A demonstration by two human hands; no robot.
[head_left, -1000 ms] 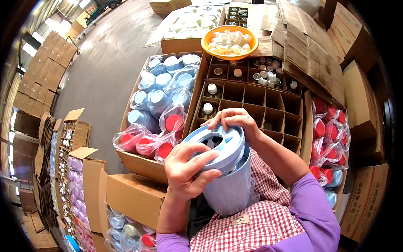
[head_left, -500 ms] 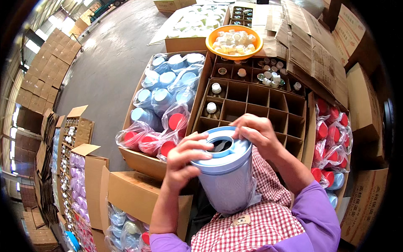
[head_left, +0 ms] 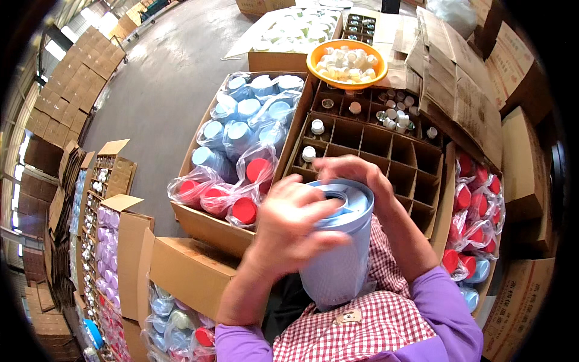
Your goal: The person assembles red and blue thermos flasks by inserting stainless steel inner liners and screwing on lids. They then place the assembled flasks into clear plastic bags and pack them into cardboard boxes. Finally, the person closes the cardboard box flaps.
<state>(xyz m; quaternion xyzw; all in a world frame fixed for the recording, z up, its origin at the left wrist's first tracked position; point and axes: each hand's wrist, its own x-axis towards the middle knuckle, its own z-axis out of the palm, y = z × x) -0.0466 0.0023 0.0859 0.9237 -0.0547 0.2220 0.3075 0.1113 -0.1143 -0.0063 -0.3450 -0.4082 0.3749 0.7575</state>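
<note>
A pale blue plastic canister point(head_left: 338, 259) stands upright against my checked apron, with a blue ring-shaped lid point(head_left: 345, 205) sitting on its top. My left hand point(head_left: 295, 223) lies over the near side of the lid, fingers spread across it. My right hand point(head_left: 356, 172) curls over the lid's far rim. Both hands grip the lid on the canister. Straight ahead is a cardboard box with a divider grid point(head_left: 386, 151), a few small white caps in its cells.
A box of bagged blue and red-lidded containers point(head_left: 235, 163) sits to the left front. An orange bowl of small white caps point(head_left: 347, 60) stands at the far end. More bagged red lids point(head_left: 473, 205) lie right. Stacked cartons point(head_left: 120, 241) line the left, flat cardboard the right.
The lid was tilted above the canister a second ago; it now sits flat on top. My left hand has slid over the lid's top, and both hands press closer together.
</note>
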